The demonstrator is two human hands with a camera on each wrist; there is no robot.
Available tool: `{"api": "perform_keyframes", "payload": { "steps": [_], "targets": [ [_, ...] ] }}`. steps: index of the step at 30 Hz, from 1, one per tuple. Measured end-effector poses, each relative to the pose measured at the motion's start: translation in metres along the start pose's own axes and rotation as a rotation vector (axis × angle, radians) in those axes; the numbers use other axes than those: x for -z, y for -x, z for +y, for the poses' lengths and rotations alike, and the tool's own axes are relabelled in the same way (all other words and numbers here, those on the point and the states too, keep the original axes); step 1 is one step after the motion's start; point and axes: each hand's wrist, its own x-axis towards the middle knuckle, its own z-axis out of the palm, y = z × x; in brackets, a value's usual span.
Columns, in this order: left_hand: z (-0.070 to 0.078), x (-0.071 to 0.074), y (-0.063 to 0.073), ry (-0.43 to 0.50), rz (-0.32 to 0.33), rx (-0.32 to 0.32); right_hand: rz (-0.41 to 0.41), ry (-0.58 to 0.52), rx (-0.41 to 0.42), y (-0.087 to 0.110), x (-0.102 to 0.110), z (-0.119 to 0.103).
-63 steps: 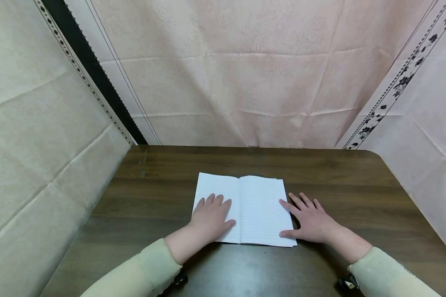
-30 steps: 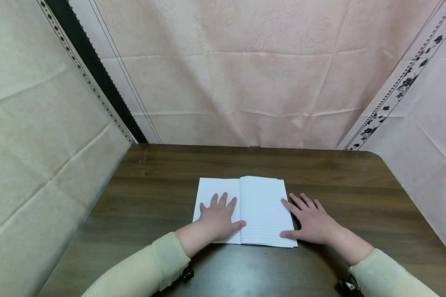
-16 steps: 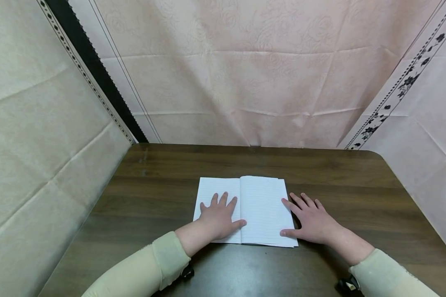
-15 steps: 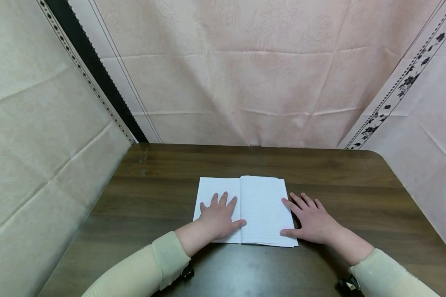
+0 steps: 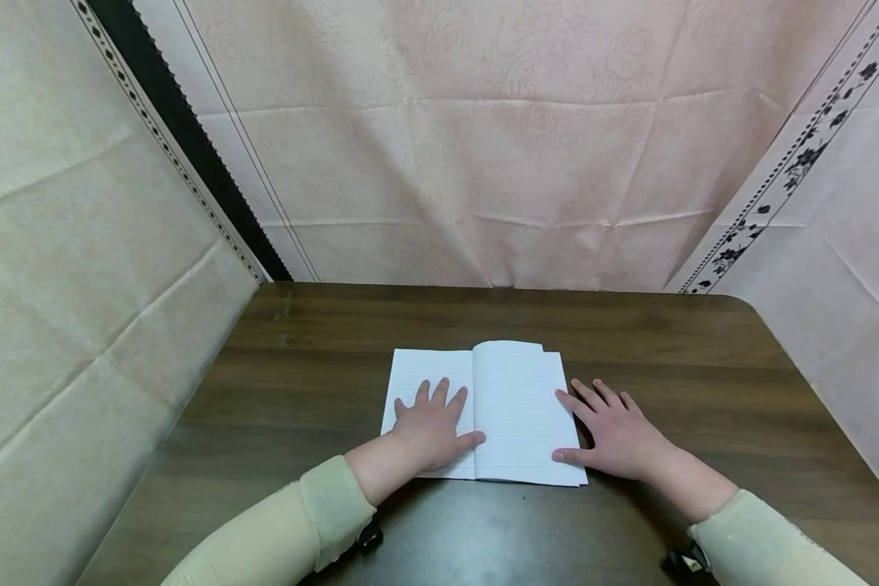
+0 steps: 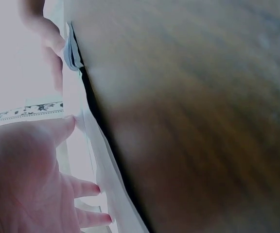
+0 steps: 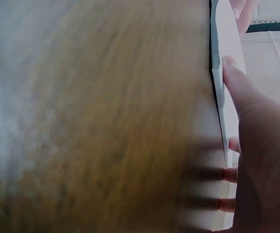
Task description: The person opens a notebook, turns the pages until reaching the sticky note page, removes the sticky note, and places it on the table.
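Note:
An exercise book (image 5: 520,415) with lined white pages lies spread on the wooden table, its far right corner lifted slightly in a curve. My left hand (image 5: 432,431) rests with spread fingers on the left page, the thumb reaching just past the centre fold. At the right edge is my right hand (image 5: 618,435), its thumb and forefinger tips on the page and the other fingers beyond the edge. The left wrist view shows the left fingertips on the paper (image 6: 98,160). In the right wrist view, the right thumb (image 7: 235,75) lies on the page margin.
The brown wooden table (image 5: 322,366) extends around the book. Pale patterned cloth (image 5: 483,163) hangs behind it, with more cloth on both sides. A dark device (image 5: 684,561) sits under the right sleeve cuff.
Since two seconds ago my left hand has shifted right and spread its fingers, and the left page lies flatter. In the last half second the top right page has risen at its far end.

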Motion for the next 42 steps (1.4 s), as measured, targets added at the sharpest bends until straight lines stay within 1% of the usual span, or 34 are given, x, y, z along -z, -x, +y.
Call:
{"api": "perform_keyframes", "payload": {
  "steps": [2, 6, 9, 13, 17, 21, 25, 29, 32, 35, 37, 42],
  "targets": [
    [0.000, 0.001, 0.001, -0.004, -0.002, 0.001, 0.007, -0.001, 0.003, 0.000, 0.000, 0.000],
    [0.002, 0.001, 0.005, 0.019, 0.004, -0.004, 0.014, -0.001, 0.010, -0.001, -0.002, 0.001],
    [0.005, 0.001, 0.012, 0.040, 0.021, -0.032, 0.006, 0.006, 0.004, -0.002, -0.004, 0.003],
    [0.010, 0.002, 0.020, 0.016, 0.072, -0.083, 0.010, 0.014, 0.003, -0.002, -0.005, 0.003],
    [0.014, 0.002, 0.024, -0.034, 0.150, -0.137, 0.024, 0.009, 0.000, -0.002, -0.004, 0.000],
    [0.018, 0.002, 0.026, -0.099, 0.222, -0.229, 0.011, 0.022, -0.010, -0.002, -0.002, -0.003],
    [0.020, 0.001, 0.025, -0.169, 0.253, -0.327, -0.004, 0.028, -0.024, -0.003, -0.002, -0.005],
    [0.020, 0.000, 0.024, -0.242, 0.276, -0.407, -0.016, 0.032, -0.035, -0.006, -0.002, -0.005],
    [0.021, 0.000, 0.024, -0.301, 0.319, -0.463, -0.018, 0.031, -0.038, -0.007, -0.001, -0.006],
    [0.022, 0.000, 0.024, -0.347, 0.360, -0.508, -0.010, 0.028, -0.041, -0.007, -0.001, -0.007],
    [0.023, 0.000, 0.024, -0.368, 0.375, -0.530, 0.001, 0.027, -0.041, -0.008, -0.002, -0.007],
    [0.024, -0.001, 0.023, -0.408, 0.358, -0.553, 0.018, 0.030, -0.047, -0.008, -0.005, -0.007]
  ]
}}
